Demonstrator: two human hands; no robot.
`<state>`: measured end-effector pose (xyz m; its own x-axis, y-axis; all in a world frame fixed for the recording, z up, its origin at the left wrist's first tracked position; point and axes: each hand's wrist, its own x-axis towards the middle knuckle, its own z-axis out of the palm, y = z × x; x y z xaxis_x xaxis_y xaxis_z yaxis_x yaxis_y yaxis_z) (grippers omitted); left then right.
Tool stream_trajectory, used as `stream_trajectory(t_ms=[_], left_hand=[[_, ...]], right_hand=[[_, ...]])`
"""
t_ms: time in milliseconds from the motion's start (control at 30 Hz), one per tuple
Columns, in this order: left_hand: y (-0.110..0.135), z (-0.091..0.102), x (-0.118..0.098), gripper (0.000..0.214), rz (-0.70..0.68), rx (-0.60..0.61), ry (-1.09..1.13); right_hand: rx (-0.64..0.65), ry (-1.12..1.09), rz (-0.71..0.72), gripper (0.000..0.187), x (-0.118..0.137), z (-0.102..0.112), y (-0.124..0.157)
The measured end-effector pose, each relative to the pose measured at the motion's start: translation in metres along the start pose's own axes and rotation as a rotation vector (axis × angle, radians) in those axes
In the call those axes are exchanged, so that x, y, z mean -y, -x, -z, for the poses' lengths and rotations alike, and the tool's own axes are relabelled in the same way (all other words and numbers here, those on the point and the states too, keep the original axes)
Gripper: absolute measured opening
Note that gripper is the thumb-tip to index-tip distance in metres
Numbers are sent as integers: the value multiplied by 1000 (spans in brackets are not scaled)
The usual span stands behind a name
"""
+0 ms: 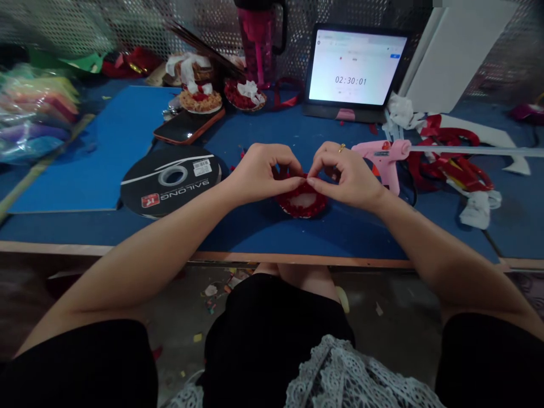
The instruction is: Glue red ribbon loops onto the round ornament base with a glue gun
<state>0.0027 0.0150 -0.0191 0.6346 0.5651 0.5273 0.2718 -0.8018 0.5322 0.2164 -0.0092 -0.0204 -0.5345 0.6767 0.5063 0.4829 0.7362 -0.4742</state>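
Observation:
A small round piece with a dark red, ruffled rim and a pale centre (302, 202) is at the table's front middle. My left hand (266, 173) pinches its far edge with thumb and index finger. From the other side my right hand (342, 173), with a ring on one finger, pinches the same edge, and the fingertips of both hands nearly meet. What exactly lies between the fingertips is too small to make out. Just right of my right hand rests a pink glue gun (387, 158) with a long glue stick in its back.
Left of my hands lie a black ribbon spool (170, 184), a phone (189, 127) and a blue board (80, 153). Decorated round pieces (200, 101), a pink tumbler (258, 45) and a tablet showing a timer (357, 68) stand behind. Red ribbon scraps (463, 170) lie right.

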Motion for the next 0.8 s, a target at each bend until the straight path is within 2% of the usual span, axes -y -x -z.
stream_trajectory(t_ms=[267, 533, 800], left_hand=[[0, -3, 4, 11, 0, 31, 8], [0, -3, 2, 12, 74, 119, -14], [-1, -2, 3, 12, 78, 88, -37]], right_hand=[[-2, 76, -4, 7, 0, -3, 1], [93, 77, -61, 13, -2, -2, 2], [91, 37, -60, 10, -3, -4, 3]])
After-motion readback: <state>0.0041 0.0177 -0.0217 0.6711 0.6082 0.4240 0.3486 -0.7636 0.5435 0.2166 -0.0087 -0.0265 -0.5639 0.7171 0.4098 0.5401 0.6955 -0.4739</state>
